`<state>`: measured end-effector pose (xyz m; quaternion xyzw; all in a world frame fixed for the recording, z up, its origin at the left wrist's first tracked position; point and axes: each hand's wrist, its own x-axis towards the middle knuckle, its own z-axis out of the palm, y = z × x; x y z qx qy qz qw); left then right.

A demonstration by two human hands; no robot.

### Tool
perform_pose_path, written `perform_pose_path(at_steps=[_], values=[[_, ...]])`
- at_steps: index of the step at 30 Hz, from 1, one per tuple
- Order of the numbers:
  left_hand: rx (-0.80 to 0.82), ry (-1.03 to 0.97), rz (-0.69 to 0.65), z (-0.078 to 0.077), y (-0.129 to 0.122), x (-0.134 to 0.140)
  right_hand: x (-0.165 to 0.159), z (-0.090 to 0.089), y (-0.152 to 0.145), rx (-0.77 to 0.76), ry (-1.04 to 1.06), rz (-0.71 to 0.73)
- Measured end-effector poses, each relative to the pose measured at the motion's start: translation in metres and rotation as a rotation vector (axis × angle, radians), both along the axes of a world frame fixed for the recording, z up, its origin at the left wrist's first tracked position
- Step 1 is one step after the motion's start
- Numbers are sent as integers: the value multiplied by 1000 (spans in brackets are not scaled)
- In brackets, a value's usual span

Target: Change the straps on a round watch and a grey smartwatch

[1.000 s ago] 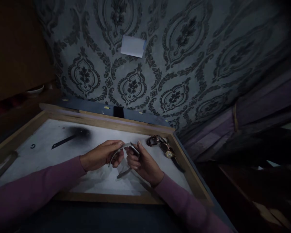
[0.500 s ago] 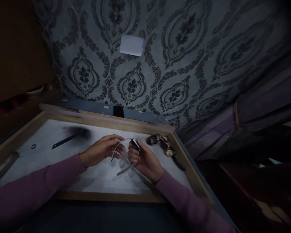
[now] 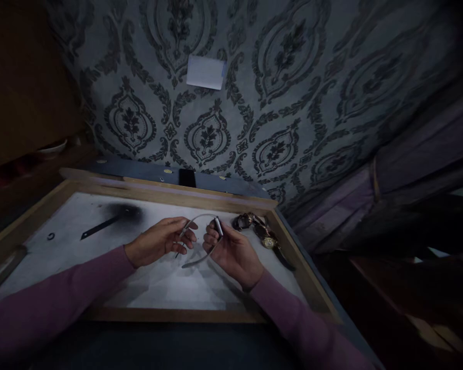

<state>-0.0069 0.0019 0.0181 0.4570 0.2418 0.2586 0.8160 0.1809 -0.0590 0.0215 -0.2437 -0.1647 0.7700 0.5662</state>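
Note:
Over the tray, a wristwatch (image 3: 219,227) with a thin grey strap (image 3: 196,263) is turned edge-on, so its dial is hidden. My right hand (image 3: 235,254) is closed around the case, thumb along one side. One strap half hangs down left below that hand; the other arcs over to my left hand (image 3: 160,242). My left fingers are curled at that strap half, thumb and forefinger against it. Right of my hands, a dark watch (image 3: 244,221) and a watch with a gold dial (image 3: 269,242) lie close together in the tray.
The wooden-rimmed tray (image 3: 170,314) has a white bottom. In it lie a dark flat strip (image 3: 100,227) beside a black smudge, a small dark ring (image 3: 51,236) and an oblong object (image 3: 5,270). A black phone (image 3: 187,178) sits behind; white paper (image 3: 206,72) is on the patterned wall.
The watch case has turned more upright in my right hand, and its lower strap half has swung slightly up. My left hand has shifted a little left. The view has tilted slightly.

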Motion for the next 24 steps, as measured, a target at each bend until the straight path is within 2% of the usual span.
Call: perform_pose_path(at_steps=[12, 18, 20, 24], values=[[-52, 0, -5, 0, 0, 0, 2, 4, 0, 20, 49, -22], [-15, 72, 1, -11, 5, 0, 6, 7, 2, 74, 89, -94], [11, 155, -57, -18, 5, -1, 8, 9, 3, 74, 137, -126], [127, 254, -291, -25, -2, 2, 12, 14, 3, 87, 193, -172]])
